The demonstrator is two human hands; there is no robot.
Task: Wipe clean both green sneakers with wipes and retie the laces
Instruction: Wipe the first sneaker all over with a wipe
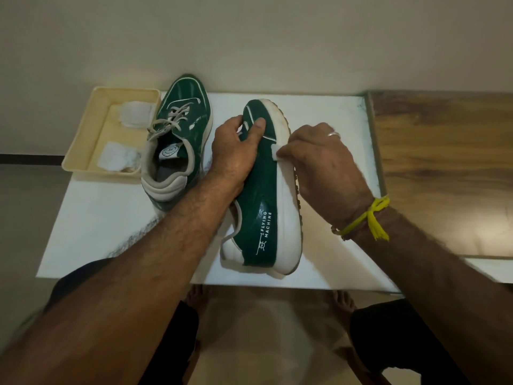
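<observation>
1. the right-hand sneaker lies tipped on its side on the white table, toe pointing far, sole turned to the right, near the table's middle.
2. the left hand curls over its upper near the toe, thumb pressed on the green, steadying it.
3. the right hand pinches a small folded wipe in curled fingers and presses it where the green upper meets the white midsole.
4. the second sneaker stands upright just to the left, and its laces look loose and untied.
5. further left, a cream tray sits at the far left corner of the table and holds spare wipes.
6. progress, as a judgement: wiping of the first shoe is under way; the other shoe may be unwiped, and retying is left for it at least. the tipped shoe's laces are hidden.
7. count: two sneakers, one tray, one wipe in hand, two piles of wipes in the tray, two hands.
</observation>
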